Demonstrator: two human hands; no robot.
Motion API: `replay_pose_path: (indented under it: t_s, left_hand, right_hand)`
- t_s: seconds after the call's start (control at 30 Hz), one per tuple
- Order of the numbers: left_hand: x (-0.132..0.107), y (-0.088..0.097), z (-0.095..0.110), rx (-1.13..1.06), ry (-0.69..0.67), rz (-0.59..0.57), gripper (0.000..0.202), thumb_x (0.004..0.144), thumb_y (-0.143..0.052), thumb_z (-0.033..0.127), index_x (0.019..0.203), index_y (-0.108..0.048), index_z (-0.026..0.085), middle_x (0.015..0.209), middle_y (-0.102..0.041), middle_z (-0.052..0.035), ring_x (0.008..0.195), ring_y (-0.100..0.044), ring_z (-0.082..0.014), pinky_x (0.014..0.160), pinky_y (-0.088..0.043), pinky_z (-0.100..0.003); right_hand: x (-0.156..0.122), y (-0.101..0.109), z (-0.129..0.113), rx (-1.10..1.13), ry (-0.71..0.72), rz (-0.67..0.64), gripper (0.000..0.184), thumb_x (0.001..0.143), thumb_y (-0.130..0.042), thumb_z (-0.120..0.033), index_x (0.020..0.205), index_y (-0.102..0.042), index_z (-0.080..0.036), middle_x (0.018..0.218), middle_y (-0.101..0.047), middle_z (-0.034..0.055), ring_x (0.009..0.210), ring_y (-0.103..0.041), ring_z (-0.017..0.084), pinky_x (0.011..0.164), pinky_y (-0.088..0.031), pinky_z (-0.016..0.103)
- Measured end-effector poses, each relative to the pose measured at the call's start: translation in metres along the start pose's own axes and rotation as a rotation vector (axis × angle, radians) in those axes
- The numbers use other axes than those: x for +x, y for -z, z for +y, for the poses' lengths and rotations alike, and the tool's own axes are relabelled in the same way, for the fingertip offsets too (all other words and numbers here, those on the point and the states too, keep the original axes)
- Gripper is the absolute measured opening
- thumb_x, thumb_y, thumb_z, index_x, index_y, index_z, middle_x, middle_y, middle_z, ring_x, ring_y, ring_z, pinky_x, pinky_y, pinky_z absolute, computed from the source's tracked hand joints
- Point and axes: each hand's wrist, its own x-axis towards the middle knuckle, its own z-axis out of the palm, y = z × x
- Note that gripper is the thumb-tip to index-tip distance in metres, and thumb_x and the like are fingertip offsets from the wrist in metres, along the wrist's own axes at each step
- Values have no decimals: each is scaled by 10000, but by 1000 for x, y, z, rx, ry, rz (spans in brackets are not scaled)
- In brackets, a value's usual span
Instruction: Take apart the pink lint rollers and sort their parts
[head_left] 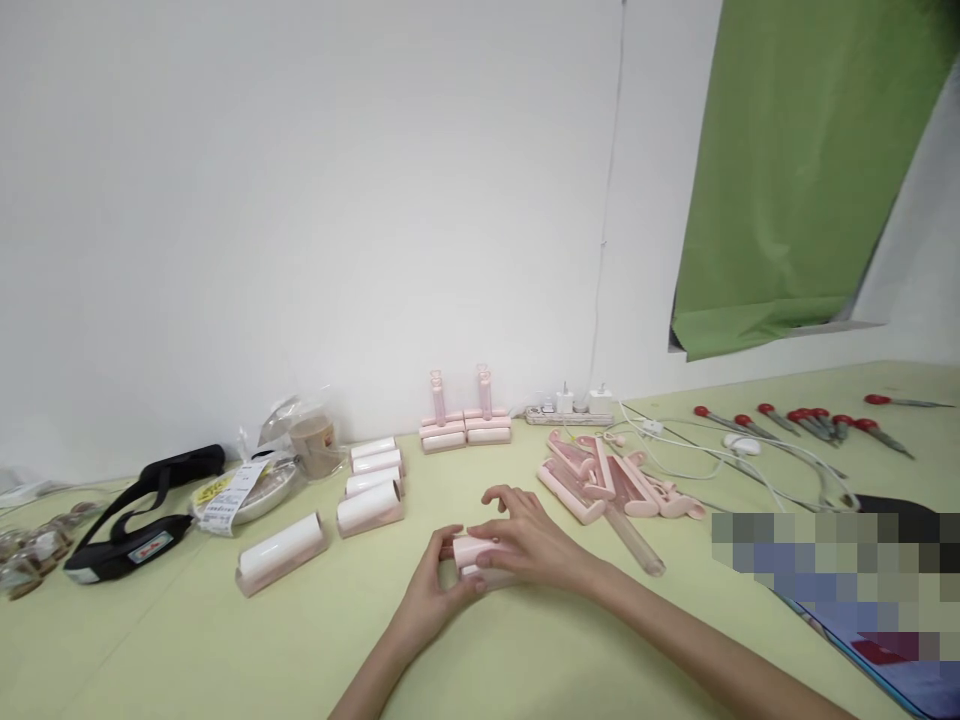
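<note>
In the head view, a pink-and-white lint roller (468, 553) lies low over the table between my hands. My left hand (441, 582) closes around its left end, thumb along the near side. From the right, my right hand (529, 535) grips the other end, its fingers curled over the top and hiding much of the roller. Just to the right is a pile of pink lint roller parts (592, 478), covers and clear handles among them. White sticky-paper rolls (281, 550) lie to the left, several in a row.
Against the wall stand pink lint rollers with upright handles (454, 425). A power strip (568, 415) with cables sits behind the parts pile. Red-capped tools (817, 420) lie far right. At left are a black strap (139, 520), a wrapped bowl (259, 485) and a bagged cup (313, 445).
</note>
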Motion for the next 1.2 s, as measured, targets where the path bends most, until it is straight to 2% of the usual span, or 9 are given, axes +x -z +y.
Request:
replay_pose_path:
  t_s: [0.1,0.2,0.33,0.47,0.63,0.77,1.0,1.1,1.2]
  left_hand:
    - [-1,0,-2,95,-93,-15,468,738,-544,324,1173,-396,236,1096,-493,-60,1024,-459,-200,901,-347,-318]
    - [-4,-1,-1,175,-147,-57,410,750,-521,346,1143,-452,251,1099,-488,-60,1047,-438,-215,921,-328,-327]
    - [-6,-4,0,163,-57,-66,561,734,-535,361,1238,-319,245,1131,-463,-68,1041,-447,-210,921,-325,-328]
    - [-5,-7,-2,134,22,-43,649,700,-563,353,1245,-241,212,1100,-469,-71,1026,-465,-196,910,-336,-309]
    - [-5,-7,-3,155,56,-56,558,684,-567,336,1168,-329,194,1127,-478,-78,1063,-438,-207,922,-320,-316]
    - [-6,-5,-2,164,44,-82,493,697,-549,328,1134,-367,194,1125,-499,-70,1060,-444,-207,911,-332,-302]
    - [-5,-5,0,156,31,-94,477,705,-551,313,1130,-370,196,1120,-505,-59,1044,-456,-190,903,-338,-282]
    - [-5,-5,0,160,27,-94,466,710,-545,313,1127,-371,201,1117,-504,-54,1037,-460,-190,898,-341,-282]
    - [-6,-5,0,156,21,-98,465,709,-549,307,1123,-368,201,1114,-502,-55,1034,-459,-190,897,-343,-286]
  right_hand:
    - [6,28,21,-77,-106,121,289,847,-397,-350,1048,-561,-224,1020,-508,60,953,-483,160,818,-373,282]
    - [14,65,57,-292,-322,131,264,840,-368,-249,971,-589,-189,988,-532,62,922,-503,168,791,-371,264]
    - [16,100,106,-413,-501,106,254,772,-438,-219,945,-611,-151,981,-546,106,924,-504,236,781,-349,318]
    - [12,108,132,-479,-634,58,324,734,-499,-286,977,-593,-93,977,-548,160,938,-494,291,764,-349,357]
    - [10,102,126,-460,-516,-19,277,770,-437,-244,971,-598,-141,1001,-547,110,922,-510,210,770,-350,277]
    - [8,94,111,-454,-397,-79,213,722,-462,-177,826,-647,-202,949,-560,57,903,-512,184,743,-341,245]
    - [7,96,104,-507,-456,-113,174,647,-499,-149,722,-655,-166,892,-589,103,851,-530,234,637,-337,269]
    - [-7,96,94,-498,-503,-157,128,665,-521,-240,668,-635,-182,779,-624,73,698,-562,201,549,-322,251]
    - [-40,86,80,-508,-576,-190,233,678,-523,-391,607,-597,-181,579,-603,59,570,-559,207,492,-296,253]
